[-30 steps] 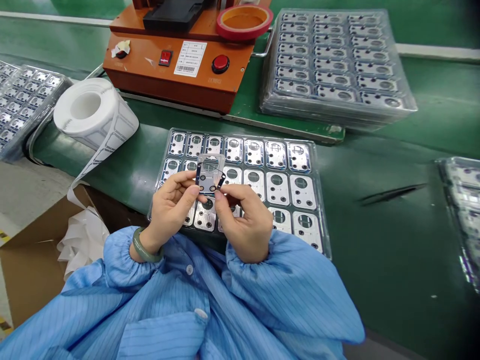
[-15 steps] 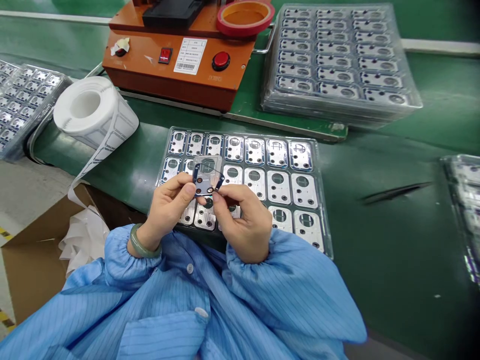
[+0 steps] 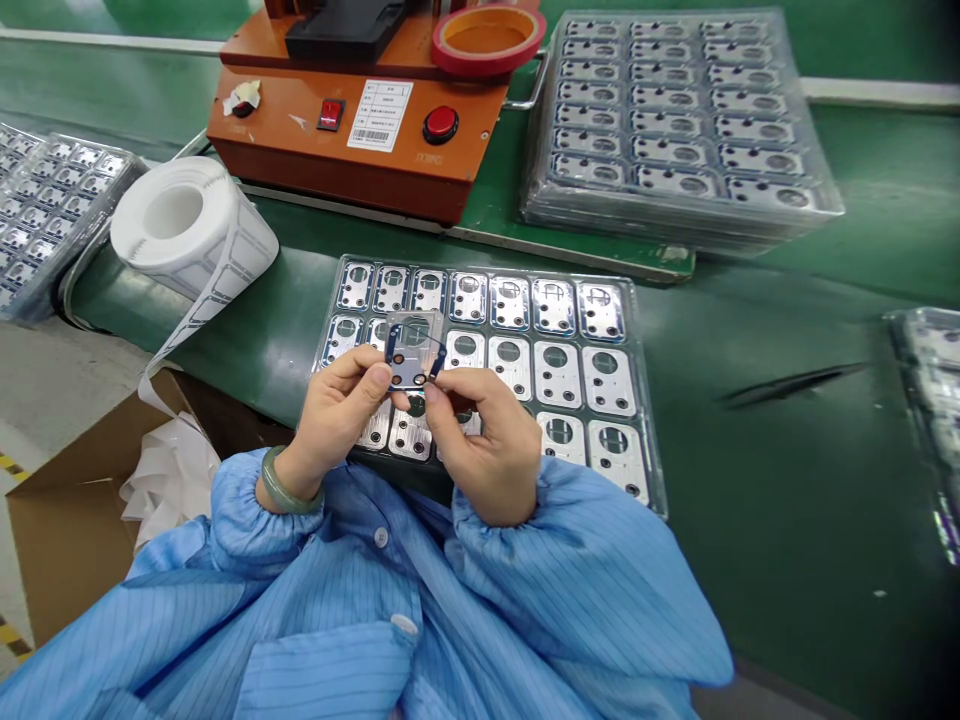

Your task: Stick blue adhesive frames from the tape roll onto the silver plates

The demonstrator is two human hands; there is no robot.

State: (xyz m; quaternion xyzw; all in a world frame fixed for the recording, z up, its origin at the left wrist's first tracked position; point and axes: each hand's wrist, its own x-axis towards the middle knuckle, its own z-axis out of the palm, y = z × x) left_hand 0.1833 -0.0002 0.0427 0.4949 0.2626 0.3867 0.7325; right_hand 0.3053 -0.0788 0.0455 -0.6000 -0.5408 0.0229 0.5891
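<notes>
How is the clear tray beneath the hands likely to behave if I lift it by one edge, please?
The clear tray would probably flex, since its rim looks thin. It may feel weighty, as rows of metal-looking plates lie in it. Those smooth, shiny plates might slide if it tilts.

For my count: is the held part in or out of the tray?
Out: left hand and right hand pinch the part by its edges, above the tray.

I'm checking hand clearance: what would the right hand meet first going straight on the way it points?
Most likely the held plate: the right hand points left and forward, at the plate's near right corner. The left hand holds the other side, close to that line, though depth is unclear.
</notes>
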